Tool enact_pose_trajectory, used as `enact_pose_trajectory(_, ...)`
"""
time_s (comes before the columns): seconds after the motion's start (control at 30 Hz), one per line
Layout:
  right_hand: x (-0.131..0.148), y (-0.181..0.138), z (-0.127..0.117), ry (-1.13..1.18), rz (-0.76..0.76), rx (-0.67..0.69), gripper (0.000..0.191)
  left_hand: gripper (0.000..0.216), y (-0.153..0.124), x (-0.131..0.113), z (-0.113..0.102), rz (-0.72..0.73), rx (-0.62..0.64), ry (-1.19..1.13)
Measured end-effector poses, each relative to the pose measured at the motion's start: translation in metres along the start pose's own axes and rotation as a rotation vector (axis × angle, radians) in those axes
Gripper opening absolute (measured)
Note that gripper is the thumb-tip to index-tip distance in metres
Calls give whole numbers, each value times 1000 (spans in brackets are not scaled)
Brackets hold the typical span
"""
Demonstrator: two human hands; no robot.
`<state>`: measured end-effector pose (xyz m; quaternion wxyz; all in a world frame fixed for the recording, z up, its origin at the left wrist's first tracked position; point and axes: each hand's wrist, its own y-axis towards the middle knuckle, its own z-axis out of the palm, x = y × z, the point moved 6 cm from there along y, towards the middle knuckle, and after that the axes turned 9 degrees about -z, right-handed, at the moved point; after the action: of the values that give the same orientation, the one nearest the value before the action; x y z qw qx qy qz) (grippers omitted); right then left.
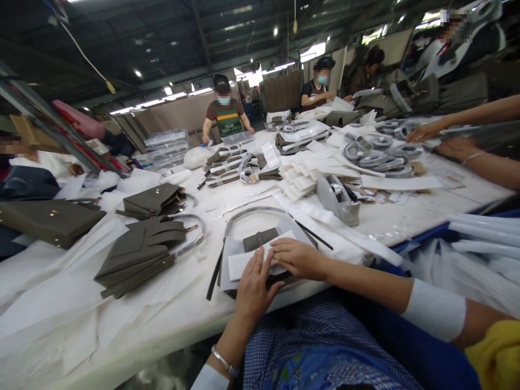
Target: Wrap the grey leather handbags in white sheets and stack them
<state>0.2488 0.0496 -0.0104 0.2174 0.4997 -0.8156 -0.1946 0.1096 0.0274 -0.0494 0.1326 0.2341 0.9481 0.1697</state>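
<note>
In front of me a dark olive handbag [260, 238] lies on the white table, its wrapped handle [260, 209] arching away from me. A white padding sheet [240, 266] lies across the bag, over thinner white tissue. My left hand [255, 284] rests on the sheet with fingers stretched out and the thumb apart. My right hand [298, 258] lies flat beside it, its fingertips close to the left fingers. Much of the bag is hidden under the sheets and my hands. A dark strap [214, 273] hangs at the bag's left side.
Several olive handbags [142, 249] lie to the left on white paper. Wrapped handles [374, 154], stacked white pads [300, 173] and a tape dispenser [337, 200] sit ahead and to the right. A co-worker's arms [463, 127] reach in from the right. Other people work across the table [227, 306].
</note>
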Motion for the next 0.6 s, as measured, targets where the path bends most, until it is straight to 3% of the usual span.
enact_pose_trajectory(0.07,11,-21,-22,1,30,-131,20,76,-3,0,3,8,18,34)
enact_pose_trajectory(0.13,19,-48,-37,-18,124,-177,17,71,-3,0,5,9,32,63)
enact_pose_trajectory(0.23,18,-87,-42,-14,413,-136,24,69,-2,1,6,-3,37,85)
enact_pose_trajectory(0.33,6,-115,-32,70,738,-61,26,69,-2,1,6,-7,46,83)
enact_pose_trajectory(0.47,-5,-120,-16,356,967,-80,22,69,-1,-1,3,-3,54,74)
enact_pose_trajectory(0.6,-4,-106,-13,600,1057,-252,25,77,-2,-1,1,-16,43,64)
